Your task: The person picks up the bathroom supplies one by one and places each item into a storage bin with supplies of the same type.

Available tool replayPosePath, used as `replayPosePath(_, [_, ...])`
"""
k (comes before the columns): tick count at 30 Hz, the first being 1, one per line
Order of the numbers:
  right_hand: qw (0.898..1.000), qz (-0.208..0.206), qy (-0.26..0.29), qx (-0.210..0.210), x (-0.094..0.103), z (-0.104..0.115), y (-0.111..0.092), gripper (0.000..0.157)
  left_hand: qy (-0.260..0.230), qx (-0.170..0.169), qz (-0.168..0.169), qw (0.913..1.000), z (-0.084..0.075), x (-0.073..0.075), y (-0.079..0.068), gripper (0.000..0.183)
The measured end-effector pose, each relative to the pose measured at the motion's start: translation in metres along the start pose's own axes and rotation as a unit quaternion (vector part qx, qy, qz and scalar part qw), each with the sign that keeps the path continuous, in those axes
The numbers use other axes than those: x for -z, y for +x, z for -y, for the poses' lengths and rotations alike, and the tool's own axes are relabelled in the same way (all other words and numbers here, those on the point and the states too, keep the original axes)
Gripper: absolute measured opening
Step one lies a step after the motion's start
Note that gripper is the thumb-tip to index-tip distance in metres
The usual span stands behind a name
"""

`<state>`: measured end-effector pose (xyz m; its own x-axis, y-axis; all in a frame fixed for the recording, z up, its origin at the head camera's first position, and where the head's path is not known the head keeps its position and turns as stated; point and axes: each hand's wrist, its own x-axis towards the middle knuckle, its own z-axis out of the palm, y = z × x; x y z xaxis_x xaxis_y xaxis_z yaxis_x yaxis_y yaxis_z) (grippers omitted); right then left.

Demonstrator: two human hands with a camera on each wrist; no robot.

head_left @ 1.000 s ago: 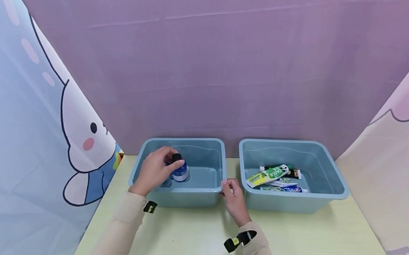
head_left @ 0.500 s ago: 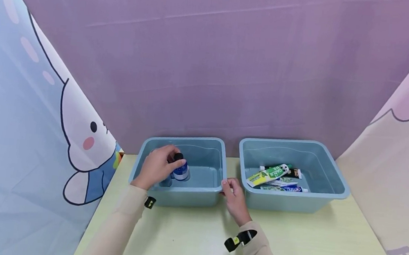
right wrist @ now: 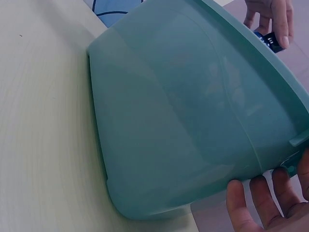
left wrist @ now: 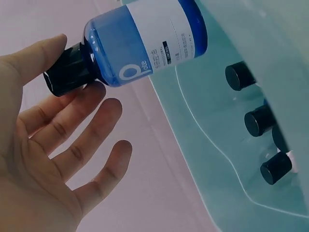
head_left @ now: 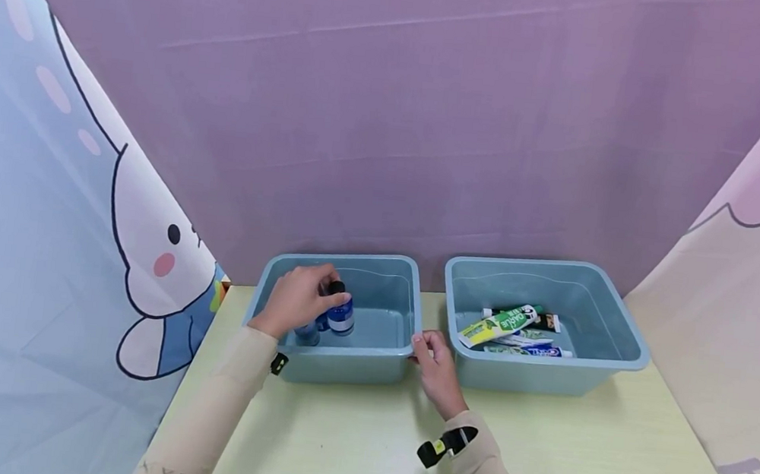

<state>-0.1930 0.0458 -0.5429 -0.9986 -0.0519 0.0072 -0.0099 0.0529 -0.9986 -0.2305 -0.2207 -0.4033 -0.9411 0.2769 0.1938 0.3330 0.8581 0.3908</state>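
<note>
My left hand (head_left: 298,298) pinches the black cap (left wrist: 71,70) of a blue bottle (left wrist: 140,43) between thumb and fingers; the other fingers are spread. A white label wraps the bottle, which hangs inside the left bin (head_left: 355,353), a pale blue-green plastic tub. More bottles with black caps (left wrist: 259,121) stand in that bin beside it, partly hidden by its wall and my hand. At the bin's near right corner, my right hand (head_left: 437,372) grips the rim, thumb on top. In the right wrist view its fingers (right wrist: 236,205) curl under the rim, against the bin's outer wall (right wrist: 169,111).
To the right stands a second matching bin (head_left: 558,380) holding several toothpaste tubes (head_left: 495,327), one yellow and green on top. Both bins sit on a pale wooden table (head_left: 347,440). A purple cloth (head_left: 390,131) hangs behind, with printed cloths at either side.
My left hand has moved slightly to the right and up with the blue bottle, so more of the bottles beside it shows. The right hand and both bins stay where they were.
</note>
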Motion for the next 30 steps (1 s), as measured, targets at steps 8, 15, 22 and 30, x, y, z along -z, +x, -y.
replayPosePath(8, [1.0, 0.003, 0.003, -0.003, 0.0, 0.0, 0.0, 0.033, 0.034, -0.014, 0.028, 0.9989, 0.005, 0.002, 0.012, 0.033])
replayPosePath(15, [1.0, 0.003, 0.004, -0.004, 0.0, 0.001, 0.001, 0.031, 0.049, 0.002, 0.056, 0.9972, 0.004, 0.002, 0.021, 0.031])
replayPosePath(22, [1.0, -0.006, 0.014, 0.014, -0.001, -0.002, 0.002, 0.028, 0.064, 0.0, 0.081, 0.9946, 0.001, -0.002, 0.03, 0.035])
replayPosePath(30, [1.0, 0.016, 0.013, -0.005, 0.003, 0.034, -0.013, 0.027, 0.066, -0.006, 0.09, 0.9937, 0.008, -0.009, 0.041, 0.029])
